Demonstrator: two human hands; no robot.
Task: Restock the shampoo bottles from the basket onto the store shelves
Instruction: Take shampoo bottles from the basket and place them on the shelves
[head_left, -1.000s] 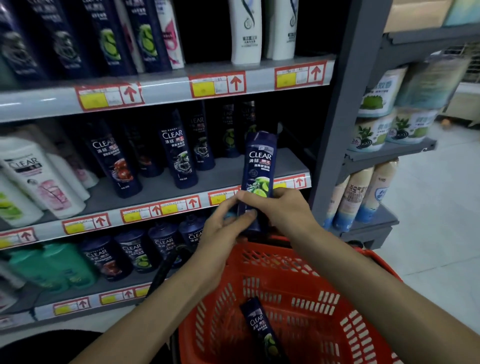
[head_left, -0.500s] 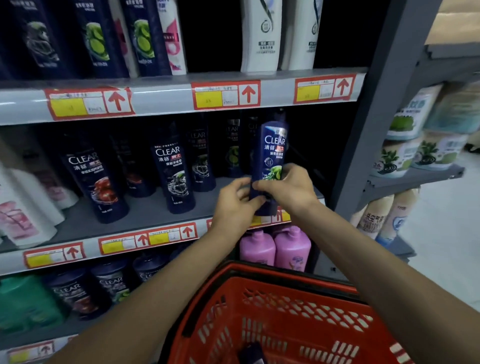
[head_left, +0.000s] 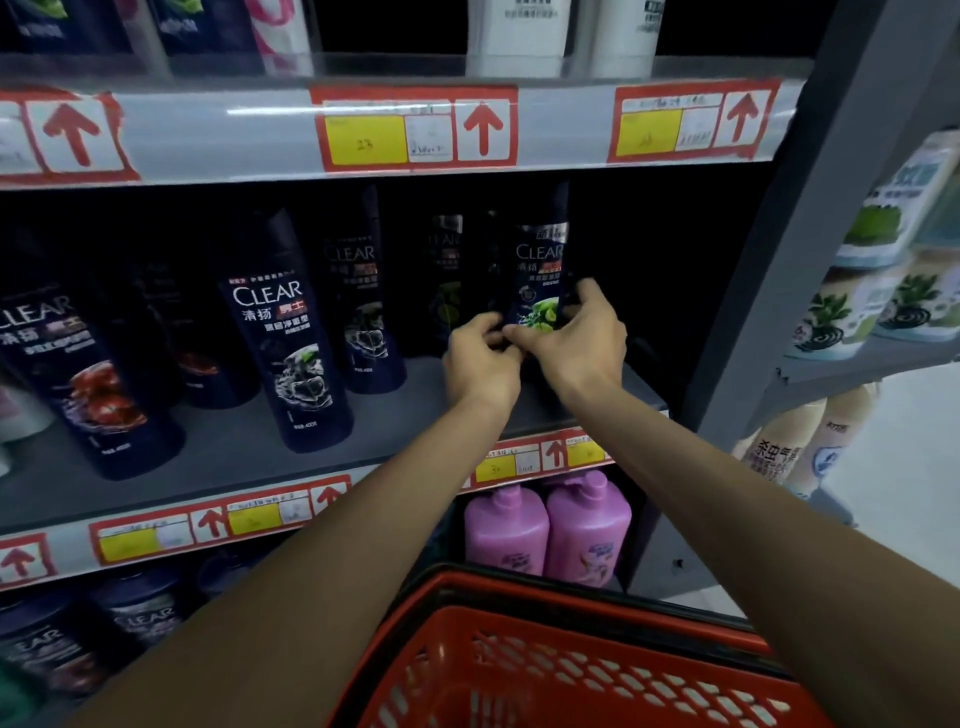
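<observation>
A dark blue CLEAR shampoo bottle (head_left: 539, 270) with green limes on its label stands upright at the right end of the middle shelf (head_left: 234, 457). My right hand (head_left: 576, 343) grips its lower part from the right and front. My left hand (head_left: 480, 358) pinches its base from the left. The bottle's foot is hidden behind my fingers. The red plastic basket (head_left: 519, 670) hangs below my forearms at the bottom of the view; its inside is mostly out of frame.
Other dark CLEAR bottles (head_left: 285, 343) stand along the same shelf to the left. Two pink pump bottles (head_left: 545, 530) sit on the shelf below. A grey upright post (head_left: 769, 249) bounds the shelf on the right, with another rack of packs (head_left: 883, 280) beyond.
Both hands carried the lime bottle up from above the basket and deeper onto the middle shelf. The view moved closer to the shelf and the basket dropped lower in frame.
</observation>
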